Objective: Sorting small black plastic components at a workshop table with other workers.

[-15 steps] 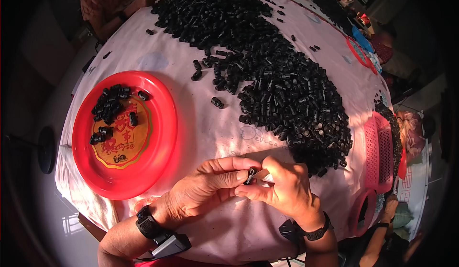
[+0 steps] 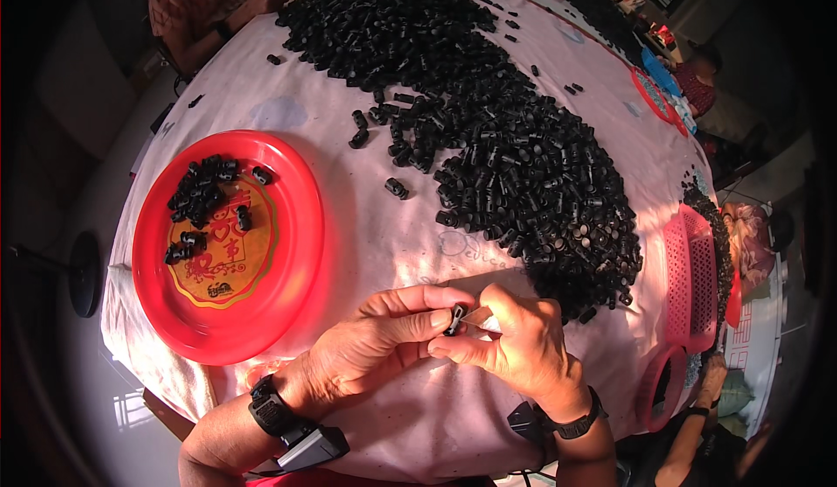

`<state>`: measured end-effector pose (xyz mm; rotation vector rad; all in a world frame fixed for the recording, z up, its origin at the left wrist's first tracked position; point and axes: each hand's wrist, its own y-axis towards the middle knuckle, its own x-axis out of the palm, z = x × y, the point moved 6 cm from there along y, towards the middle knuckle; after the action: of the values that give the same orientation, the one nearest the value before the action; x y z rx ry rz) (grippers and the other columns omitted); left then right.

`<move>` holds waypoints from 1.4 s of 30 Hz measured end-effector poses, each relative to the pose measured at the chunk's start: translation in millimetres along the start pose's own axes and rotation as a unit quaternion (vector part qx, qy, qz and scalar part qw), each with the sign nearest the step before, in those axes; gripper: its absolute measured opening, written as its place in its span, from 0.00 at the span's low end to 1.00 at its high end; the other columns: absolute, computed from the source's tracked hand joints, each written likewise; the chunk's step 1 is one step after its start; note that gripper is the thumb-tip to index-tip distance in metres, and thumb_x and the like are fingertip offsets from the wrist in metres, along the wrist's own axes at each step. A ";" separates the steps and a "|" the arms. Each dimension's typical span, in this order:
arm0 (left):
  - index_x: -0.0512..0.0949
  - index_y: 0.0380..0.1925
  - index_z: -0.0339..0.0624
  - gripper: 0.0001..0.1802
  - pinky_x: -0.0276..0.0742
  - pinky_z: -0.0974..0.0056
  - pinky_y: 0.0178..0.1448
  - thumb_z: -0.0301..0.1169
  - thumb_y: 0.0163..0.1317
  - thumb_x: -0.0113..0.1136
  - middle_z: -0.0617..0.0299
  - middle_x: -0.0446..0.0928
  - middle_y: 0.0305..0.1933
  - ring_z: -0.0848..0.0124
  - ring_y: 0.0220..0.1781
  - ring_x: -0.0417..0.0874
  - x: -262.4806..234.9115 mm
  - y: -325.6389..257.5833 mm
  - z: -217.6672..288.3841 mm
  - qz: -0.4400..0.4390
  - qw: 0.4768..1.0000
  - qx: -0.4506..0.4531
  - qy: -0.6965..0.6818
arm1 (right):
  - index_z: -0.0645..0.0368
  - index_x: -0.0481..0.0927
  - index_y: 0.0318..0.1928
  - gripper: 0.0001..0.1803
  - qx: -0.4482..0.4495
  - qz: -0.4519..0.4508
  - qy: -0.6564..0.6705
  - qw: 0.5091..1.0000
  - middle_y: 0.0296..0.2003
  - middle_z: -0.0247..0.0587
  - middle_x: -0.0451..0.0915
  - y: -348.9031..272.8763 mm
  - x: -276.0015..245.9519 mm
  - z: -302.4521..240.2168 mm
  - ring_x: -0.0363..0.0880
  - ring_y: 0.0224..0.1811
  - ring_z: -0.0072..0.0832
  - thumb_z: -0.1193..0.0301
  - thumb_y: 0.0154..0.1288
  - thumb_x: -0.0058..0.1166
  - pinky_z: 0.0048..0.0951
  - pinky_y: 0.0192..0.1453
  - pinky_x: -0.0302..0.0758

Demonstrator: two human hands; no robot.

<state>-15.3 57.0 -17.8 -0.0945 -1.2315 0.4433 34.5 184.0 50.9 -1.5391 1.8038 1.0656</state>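
Observation:
Between the thumb and fingers of my left hand (image 2: 370, 339) a small black plastic part (image 2: 454, 320) is pinched, with a slot-like opening in its side. My right hand (image 2: 527, 347) is closed right beside it, thumb and forefinger near the part. A pale, whitish thing (image 2: 490, 323) shows inside the right hand's grip, mostly hidden by the fingers, so its kind cannot be made out. To the left a red round tray (image 2: 292, 286) holds several similar black parts (image 2: 199, 192). Beyond my hands lies a large heap of such parts (image 2: 523, 173).
A pale pink cloth (image 2: 366, 234) covers the table. A pink perforated basket (image 2: 689, 278) and a smaller pink basket (image 2: 656, 400) stand at the right edge. Another person's arm (image 2: 693, 439) is at lower right; a person (image 2: 209, 16) sits at far left.
My hands and the black part stay almost in place. At the far left, the other person's hands have shifted slightly.

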 end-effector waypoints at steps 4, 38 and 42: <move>0.77 0.58 0.35 0.17 0.77 0.64 0.66 0.28 0.72 0.58 0.56 0.81 0.57 0.68 0.58 0.82 3.4 -1.4 1.8 -0.012 1.000 0.005 -0.007 | 0.59 0.73 0.28 0.27 -0.017 0.008 -0.018 1.000 0.23 0.41 0.85 -0.2 1.4 -1.5 0.87 0.24 0.37 0.52 0.52 0.75 0.32 0.25 0.79; 0.78 0.58 0.38 0.17 0.79 0.67 0.62 0.28 0.71 0.59 0.62 0.81 0.53 0.73 0.52 0.82 -3.9 1.1 -2.2 -0.019 1.000 0.012 -0.020 | 0.59 0.78 0.33 0.16 -0.059 0.058 0.098 0.992 0.24 0.35 0.84 1.0 -6.6 -12.1 0.85 0.23 0.23 0.65 0.58 0.74 0.25 0.25 0.76; 0.78 0.58 0.38 0.17 0.79 0.69 0.60 0.29 0.71 0.60 0.64 0.81 0.52 0.76 0.50 0.82 -3.1 1.6 -1.5 -0.019 0.999 0.003 -0.029 | 0.62 0.77 0.44 0.16 -0.004 0.022 0.219 0.976 0.32 0.38 0.87 -1.0 -4.7 -8.2 0.89 0.33 0.25 0.71 0.62 0.70 0.24 0.34 0.84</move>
<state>-15.2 57.5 -21.6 -0.0532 -1.2872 0.4190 37.2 179.7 59.0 -1.8560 2.1279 0.7926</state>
